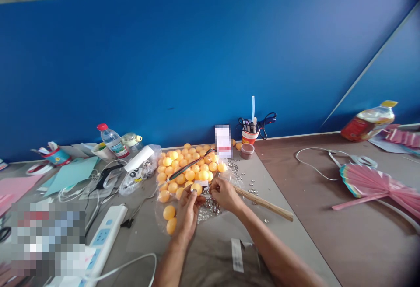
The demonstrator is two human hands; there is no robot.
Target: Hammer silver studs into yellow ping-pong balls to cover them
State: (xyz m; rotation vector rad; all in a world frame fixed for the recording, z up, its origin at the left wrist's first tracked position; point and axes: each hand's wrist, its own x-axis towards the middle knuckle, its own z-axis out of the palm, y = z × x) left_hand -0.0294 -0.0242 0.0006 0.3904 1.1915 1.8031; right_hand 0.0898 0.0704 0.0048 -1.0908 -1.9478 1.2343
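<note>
The left hand (187, 211) pinches a plain, glossy orange ball (196, 188) at the near edge of the heap of balls (187, 166). The right hand (226, 195) has its fingertips drawn together just beside the ball, on something too small to tell. A white label (201, 183) there is unreadable. A wooden stick (266, 203) lies to the right.

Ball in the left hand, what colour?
Orange; the ball matches the pile behind it. Head view shows it best.

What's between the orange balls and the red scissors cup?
A small brown round pot, between the orange plastic balls and the red paper cup, in the head view.
</note>
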